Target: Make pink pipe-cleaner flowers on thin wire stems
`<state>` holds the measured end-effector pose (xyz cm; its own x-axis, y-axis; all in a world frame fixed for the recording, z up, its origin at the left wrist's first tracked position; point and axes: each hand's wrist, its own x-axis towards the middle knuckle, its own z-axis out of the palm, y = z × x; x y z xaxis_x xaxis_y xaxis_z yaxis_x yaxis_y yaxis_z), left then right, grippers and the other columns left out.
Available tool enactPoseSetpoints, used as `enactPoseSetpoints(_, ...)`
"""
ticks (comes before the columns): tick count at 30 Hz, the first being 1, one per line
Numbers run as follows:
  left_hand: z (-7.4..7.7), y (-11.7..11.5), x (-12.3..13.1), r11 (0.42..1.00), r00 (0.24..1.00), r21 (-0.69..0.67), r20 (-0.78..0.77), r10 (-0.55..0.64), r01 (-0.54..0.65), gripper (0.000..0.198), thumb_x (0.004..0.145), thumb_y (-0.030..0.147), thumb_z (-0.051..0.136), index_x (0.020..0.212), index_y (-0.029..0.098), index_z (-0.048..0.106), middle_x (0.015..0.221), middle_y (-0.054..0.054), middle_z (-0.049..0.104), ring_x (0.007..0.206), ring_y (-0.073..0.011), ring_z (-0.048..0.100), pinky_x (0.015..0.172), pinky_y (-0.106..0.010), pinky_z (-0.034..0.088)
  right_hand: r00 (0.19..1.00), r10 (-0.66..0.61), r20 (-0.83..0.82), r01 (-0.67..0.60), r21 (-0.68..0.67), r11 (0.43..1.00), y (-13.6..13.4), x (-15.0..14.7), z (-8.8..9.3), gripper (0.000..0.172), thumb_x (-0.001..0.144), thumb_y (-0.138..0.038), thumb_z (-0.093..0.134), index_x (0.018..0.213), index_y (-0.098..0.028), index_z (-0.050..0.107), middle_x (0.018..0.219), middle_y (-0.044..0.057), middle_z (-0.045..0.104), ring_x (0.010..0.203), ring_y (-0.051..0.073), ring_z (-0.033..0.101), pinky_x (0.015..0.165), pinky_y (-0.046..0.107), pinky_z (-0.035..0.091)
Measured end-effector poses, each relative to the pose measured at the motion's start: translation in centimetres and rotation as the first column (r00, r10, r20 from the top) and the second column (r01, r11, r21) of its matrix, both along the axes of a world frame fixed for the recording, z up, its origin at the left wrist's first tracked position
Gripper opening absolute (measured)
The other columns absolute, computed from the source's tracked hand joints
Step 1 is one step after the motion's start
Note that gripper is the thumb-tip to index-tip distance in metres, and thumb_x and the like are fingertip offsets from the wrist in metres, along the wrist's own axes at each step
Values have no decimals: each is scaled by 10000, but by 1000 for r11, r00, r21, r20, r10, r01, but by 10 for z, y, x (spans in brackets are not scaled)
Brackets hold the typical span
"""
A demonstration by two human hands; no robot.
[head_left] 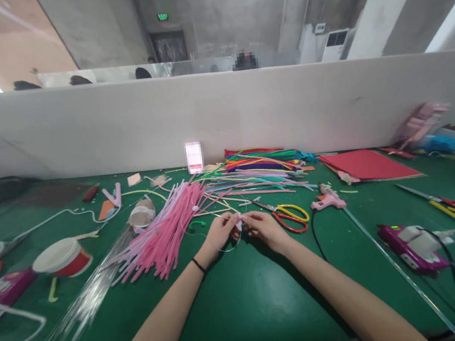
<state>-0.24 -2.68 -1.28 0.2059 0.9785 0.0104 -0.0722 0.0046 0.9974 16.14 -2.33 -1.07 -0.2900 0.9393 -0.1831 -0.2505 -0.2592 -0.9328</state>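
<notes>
My left hand (223,232) and my right hand (266,229) meet over the middle of the green table. Both sets of fingers are closed, pinching a small pale lilac piece (239,221) between them; its exact kind is too small to make out. A thin, pale curved strand loops around near my left hand. Left of that hand lies a large bundle of pink and lilac pipe cleaners (168,227). Scissors with yellow and red handles (293,215) rest just beyond my right hand. A small green curl (196,224) sits near my left fingertips.
A pink glue gun (328,200) with a clear stick lies to the right, before a purple power strip (413,247). Multicoloured pipe cleaners (263,160) are piled behind. Red sheets (370,164), more scissors (451,206), a paper cup (63,258) and clear rods (95,280) surround the workspace.
</notes>
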Motion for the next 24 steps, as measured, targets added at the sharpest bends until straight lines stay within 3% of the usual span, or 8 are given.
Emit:
enactPoseSetpoints(9,-1,-3,1,996,997,88,-73,4,2,412,803,562,609,709,168,532,524,30,569,441,-97,533,478,-211,425,995,36,-98,-47,-103,994,1,5,1,385,562,-409,876,796,-158,701,659,-24,596,584,73,503,587,219,434)
enactPoseSetpoints(16,-2,-3,0,994,996,109,-91,9,1,386,793,540,621,704,173,545,528,29,569,451,-106,533,474,-215,414,997,8,-72,-14,-88,996,0,0,1,392,530,-411,891,735,-141,695,669,-5,618,566,73,515,559,213,412)
enactPoseSetpoints(24,-1,-2,-3,996,997,90,-78,23,-16,411,792,567,609,702,170,551,513,33,558,431,-104,515,457,-213,402,1000,3,-1,-3,-35,999,-1,-4,-1,409,592,-474,848,783,-146,697,678,-3,616,570,88,530,542,223,401)
